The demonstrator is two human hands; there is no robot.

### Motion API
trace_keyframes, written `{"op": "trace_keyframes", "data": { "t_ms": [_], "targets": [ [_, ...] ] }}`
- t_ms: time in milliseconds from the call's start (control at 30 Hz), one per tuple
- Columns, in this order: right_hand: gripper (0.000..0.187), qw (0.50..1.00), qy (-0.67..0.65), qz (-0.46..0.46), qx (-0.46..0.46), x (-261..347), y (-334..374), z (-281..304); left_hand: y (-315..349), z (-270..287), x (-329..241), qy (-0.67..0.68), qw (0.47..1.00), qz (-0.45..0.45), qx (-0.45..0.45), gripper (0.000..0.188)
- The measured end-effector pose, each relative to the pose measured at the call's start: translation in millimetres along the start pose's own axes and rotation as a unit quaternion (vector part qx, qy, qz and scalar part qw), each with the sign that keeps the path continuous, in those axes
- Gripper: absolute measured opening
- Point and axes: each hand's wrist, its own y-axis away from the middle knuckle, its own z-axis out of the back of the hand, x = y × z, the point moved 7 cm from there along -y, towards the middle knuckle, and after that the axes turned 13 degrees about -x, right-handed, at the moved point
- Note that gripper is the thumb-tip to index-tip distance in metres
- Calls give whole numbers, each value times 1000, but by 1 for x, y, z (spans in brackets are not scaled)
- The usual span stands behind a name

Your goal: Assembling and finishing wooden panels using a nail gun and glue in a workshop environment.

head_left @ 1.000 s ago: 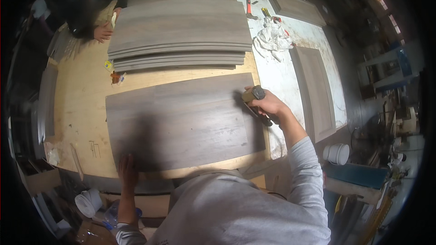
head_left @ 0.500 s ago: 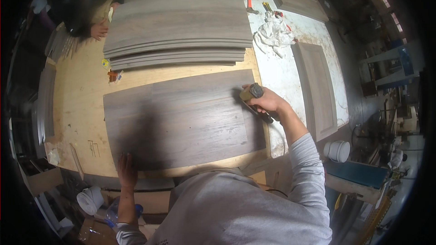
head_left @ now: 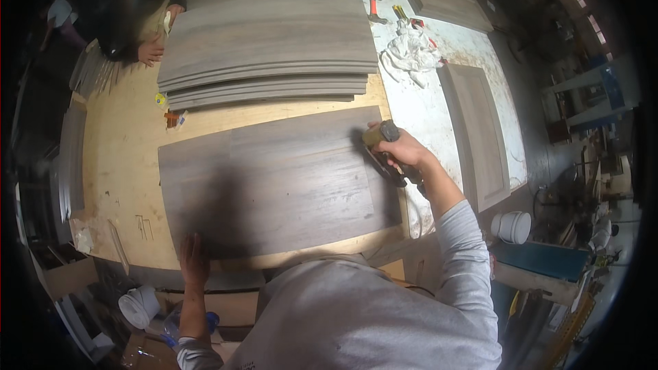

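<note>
A grey-brown wood panel (head_left: 288, 185) lies in front of me on the table. At its lower left corner my left hand (head_left: 195, 260) rests with fingers stretched over the edge, holding nothing. My right hand (head_left: 406, 148) is closed round what looks like a nail gun (head_left: 388, 134), with an olive body, dark round cap and black lower part. The tool stands over the panel's right edge, near the upper right corner; its tip is hidden beneath it. A dark shadow crosses the panel's left half.
Beyond the panel rises a stack of similar boards (head_left: 267, 34). Right lie a white rag (head_left: 411, 53), a hammer (head_left: 373, 3) and a framed panel (head_left: 476, 133). Another person's hand (head_left: 150, 51) touches the table at far left. White buckets (head_left: 510, 227) stand below table level.
The nail gun has turned slightly in my right hand's grip, showing more of its black lower part. My left hand stays at the panel's corner. The view has shifted a little.
</note>
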Motion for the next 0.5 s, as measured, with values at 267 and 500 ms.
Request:
{"op": "trace_keyframes", "data": {
  "t_ms": [267, 500],
  "targets": [
    [65, 1000, 1, 5, 10, -9, -7, -5, 0, -2, -1, -1, 1000, -6, -5, 53],
    [67, 1000, -22, 6, 17, -7, -6, -6, 0, -4, 3, -3, 1000, -8, -12, 53]
  ]
}}
